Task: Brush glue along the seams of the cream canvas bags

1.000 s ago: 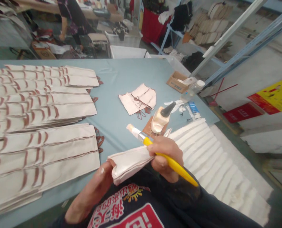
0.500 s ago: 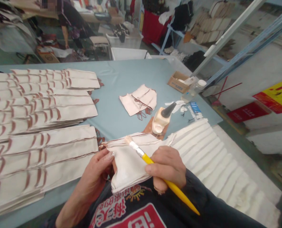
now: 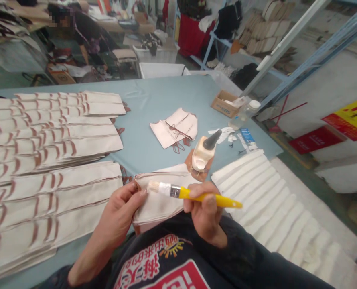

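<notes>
Lining the left of the desk [image 3: 133, 140], the cloth stacks [image 3: 90, 194] stay put. Just beside them, your left hand [image 3: 118, 206] pinches the left edge of the pouch [image 3: 163, 206], thumb on top and fingers mostly hidden. The pouch sits before your chest at the near edge of the desk; whether it rests there, I cannot tell. The change is in the brush [image 3: 193, 194]: half a second ago it slants steeply with its bristles [image 3: 154, 186] at the pouch's far edge; now it lies nearly level, bristles just beside your left thumb. I read that as the brushing shifting to the pouch's left end, though contact with the cloth is unclear. Your right hand [image 3: 205, 212] is closed around the yellow handle, with the bottle [image 3: 204, 154] standing just beyond it and the white strips [image 3: 268, 200] farther right, both undisturbed.
</notes>
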{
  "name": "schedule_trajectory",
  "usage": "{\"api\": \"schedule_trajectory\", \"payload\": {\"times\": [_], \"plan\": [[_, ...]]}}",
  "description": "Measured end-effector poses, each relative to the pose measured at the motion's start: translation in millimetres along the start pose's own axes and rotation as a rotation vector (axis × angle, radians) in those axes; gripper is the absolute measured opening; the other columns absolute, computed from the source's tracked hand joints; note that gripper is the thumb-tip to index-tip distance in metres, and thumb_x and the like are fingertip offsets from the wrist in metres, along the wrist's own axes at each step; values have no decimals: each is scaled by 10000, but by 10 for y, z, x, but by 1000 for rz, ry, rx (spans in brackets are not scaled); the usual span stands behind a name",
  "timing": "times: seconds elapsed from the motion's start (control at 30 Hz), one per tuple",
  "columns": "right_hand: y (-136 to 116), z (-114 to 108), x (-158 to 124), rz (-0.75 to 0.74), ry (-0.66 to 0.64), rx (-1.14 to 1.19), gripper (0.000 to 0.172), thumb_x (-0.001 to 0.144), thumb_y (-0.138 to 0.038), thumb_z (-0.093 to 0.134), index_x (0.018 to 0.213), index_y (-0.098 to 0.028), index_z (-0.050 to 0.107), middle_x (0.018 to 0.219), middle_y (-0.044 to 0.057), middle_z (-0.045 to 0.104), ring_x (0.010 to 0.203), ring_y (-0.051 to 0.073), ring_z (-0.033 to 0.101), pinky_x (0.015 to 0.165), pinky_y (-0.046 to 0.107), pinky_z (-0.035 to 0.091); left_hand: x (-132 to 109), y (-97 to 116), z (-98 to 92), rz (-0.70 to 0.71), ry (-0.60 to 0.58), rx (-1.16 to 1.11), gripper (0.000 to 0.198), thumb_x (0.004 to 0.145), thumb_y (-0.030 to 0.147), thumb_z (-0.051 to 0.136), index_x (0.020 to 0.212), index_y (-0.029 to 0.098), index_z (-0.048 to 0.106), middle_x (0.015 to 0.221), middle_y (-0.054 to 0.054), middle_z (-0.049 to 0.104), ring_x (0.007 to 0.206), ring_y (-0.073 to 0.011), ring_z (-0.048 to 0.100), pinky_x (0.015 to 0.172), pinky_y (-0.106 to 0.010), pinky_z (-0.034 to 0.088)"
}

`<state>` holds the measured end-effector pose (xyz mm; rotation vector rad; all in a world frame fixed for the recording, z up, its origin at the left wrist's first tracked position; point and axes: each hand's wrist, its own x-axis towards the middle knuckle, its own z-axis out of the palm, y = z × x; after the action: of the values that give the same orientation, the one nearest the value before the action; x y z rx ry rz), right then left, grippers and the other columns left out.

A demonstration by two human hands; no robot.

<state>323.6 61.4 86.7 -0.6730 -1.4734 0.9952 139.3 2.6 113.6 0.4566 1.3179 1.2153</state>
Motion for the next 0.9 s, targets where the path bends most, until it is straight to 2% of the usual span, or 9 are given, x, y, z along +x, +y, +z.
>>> {"api": "schedule_trajectory", "payload": {"times": [0.1,0.23,0.37,0.43,0.5,0.6,0.67,0.8,0.9], "plan": [[1,91,61,293,202,245,398,1094,-539,449,890,-246,622,502,-84,502,367,94,416,366,202,295,36,37,-68,64,40,91,316,712,427,920,927,212,835,632,19,703,491,-124,556,485,-194,490],[113,-45,208,476,291,307,470,991,-668,564,841,-225,615,453,-108,431,368,79,353,377,190,260,95,138,-150,193,48,372,258,712,462,885,799,231,809,720,-6,737,642,-178,611,611,-208,530],[523,-580,364,536,459,90,529,915,-733,583,867,-208,626,477,-101,453,408,80,359,420,206,273,226,96,-340,359,51,665,324,733,534,838,642,247,721,637,9,634,640,-191,546,560,-207,477],[791,-946,425,558,554,-73,568,878,-763,589,864,-197,628,504,-88,488,426,79,363,429,218,265,327,-28,-447,338,-10,699,297,700,525,876,697,260,743,676,15,650,710,-221,591,595,-217,512],[1054,-1272,443,573,618,-147,595,868,-785,570,827,-193,613,477,-103,433,406,73,301,415,231,209,414,-184,-513,311,4,698,253,752,501,851,698,279,743,709,26,675,775,-238,629,700,-238,554],[1407,-1540,376,612,637,-226,627,872,-802,548,797,-183,620,453,-96,429,401,81,306,419,246,223,479,-366,-511,288,70,680,207,838,501,773,742,319,762,787,27,737,842,-283,657,776,-303,574],[1611,-1564,306,637,616,-272,630,891,-790,536,781,-178,635,456,-77,464,420,99,370,441,254,283,492,-417,-465,258,41,677,207,799,515,800,734,319,776,825,8,768,869,-311,676,811,-325,585],[1953,-1467,226,672,558,-380,612,936,-749,509,766,-182,666,506,-24,565,542,162,548,559,279,427,474,-425,-322,141,-57,676,194,759,488,856,790,300,817,918,-16,809,950,-316,709,893,-290,572],[2149,-1420,223,688,503,-471,570,963,-695,502,746,-196,672,569,12,632,656,201,630,678,300,476,417,-435,-211,130,-27,612,219,796,503,837,869,297,828,908,-8,800,910,-287,697,859,-262,558]]}}
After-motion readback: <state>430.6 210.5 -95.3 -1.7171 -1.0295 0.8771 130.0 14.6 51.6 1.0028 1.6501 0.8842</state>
